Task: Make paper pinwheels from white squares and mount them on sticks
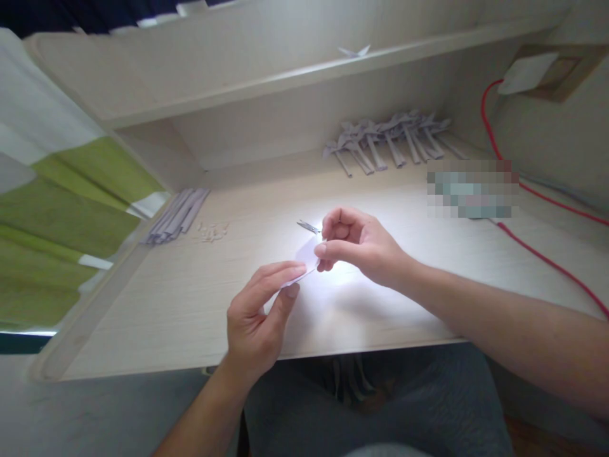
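Observation:
A small piece of white paper, which looks folded, is held just above the desk between both hands. My left hand pinches its lower left end between thumb and fingers. At its right end, my right hand closes thumb and fingertips on the edge. Just behind the paper lies a pair of small scissors with the blades pointing left; their handles are hidden by my right hand.
Rolled paper sticks and small pale bits lie at the left. Several paper pinwheels on sticks rest at the back. A blurred-out object and a red cable are at the right. A shelf overhangs the desk.

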A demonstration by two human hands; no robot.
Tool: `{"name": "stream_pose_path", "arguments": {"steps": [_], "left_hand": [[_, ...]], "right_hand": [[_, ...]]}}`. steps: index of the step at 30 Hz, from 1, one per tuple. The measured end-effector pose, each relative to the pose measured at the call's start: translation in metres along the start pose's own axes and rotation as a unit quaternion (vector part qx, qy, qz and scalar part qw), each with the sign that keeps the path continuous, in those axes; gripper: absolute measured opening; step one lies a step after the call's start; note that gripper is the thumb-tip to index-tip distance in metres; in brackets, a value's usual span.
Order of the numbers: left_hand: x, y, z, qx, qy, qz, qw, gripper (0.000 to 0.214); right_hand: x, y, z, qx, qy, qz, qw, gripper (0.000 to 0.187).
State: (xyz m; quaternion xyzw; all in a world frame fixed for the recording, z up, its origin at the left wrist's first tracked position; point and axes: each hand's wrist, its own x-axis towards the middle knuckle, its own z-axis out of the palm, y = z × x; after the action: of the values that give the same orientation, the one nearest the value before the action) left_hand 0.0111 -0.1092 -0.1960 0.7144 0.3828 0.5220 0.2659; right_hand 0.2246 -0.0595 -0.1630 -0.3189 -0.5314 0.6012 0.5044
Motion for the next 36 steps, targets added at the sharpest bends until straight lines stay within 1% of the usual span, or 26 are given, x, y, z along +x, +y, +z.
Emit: {"name": "stream_pose_path", "arguments": {"steps": [2,5,7,9,12,16,21,24,28,36], "left_hand": [[0.002,-0.003,-0.009,0.033,-0.041,0.011,0.999,0.024],[0.002,-0.010,-0.023,0.086,-0.125,-0.008,0.988,0.024],[0.002,-0.015,-0.031,0.119,-0.179,-0.024,0.976,0.026],[0.003,-0.019,-0.036,0.145,-0.207,-0.028,0.967,0.033],[0.004,-0.023,-0.039,0.167,-0.221,-0.018,0.961,0.045],[0.004,-0.024,-0.038,0.188,-0.221,0.001,0.957,0.051],[0.004,-0.021,-0.030,0.197,-0.222,0.031,0.954,0.051],[0.005,-0.019,-0.026,0.201,-0.222,0.045,0.953,0.047],[0.007,-0.018,-0.026,0.184,-0.229,0.040,0.955,0.041],[0.012,-0.016,-0.025,0.176,-0.229,0.034,0.957,0.045]], "right_hand": [[0.003,0.005,-0.001,-0.023,-0.001,0.038,0.999,0.034],[0.007,0.016,-0.002,-0.079,-0.012,0.103,0.991,0.022],[0.008,0.024,-0.002,-0.109,-0.018,0.133,0.985,0.019],[0.009,0.031,-0.001,-0.125,-0.023,0.147,0.981,0.019],[0.010,0.036,-0.001,-0.132,-0.022,0.159,0.978,0.020],[0.011,0.036,-0.002,-0.128,-0.011,0.171,0.977,0.020],[0.011,0.037,-0.001,-0.125,-0.007,0.173,0.977,0.020],[0.011,0.038,-0.001,-0.130,-0.007,0.172,0.976,0.020],[0.012,0.039,-0.001,-0.136,-0.009,0.173,0.975,0.018],[0.011,0.037,-0.002,-0.157,-0.015,0.173,0.972,0.016]]}}
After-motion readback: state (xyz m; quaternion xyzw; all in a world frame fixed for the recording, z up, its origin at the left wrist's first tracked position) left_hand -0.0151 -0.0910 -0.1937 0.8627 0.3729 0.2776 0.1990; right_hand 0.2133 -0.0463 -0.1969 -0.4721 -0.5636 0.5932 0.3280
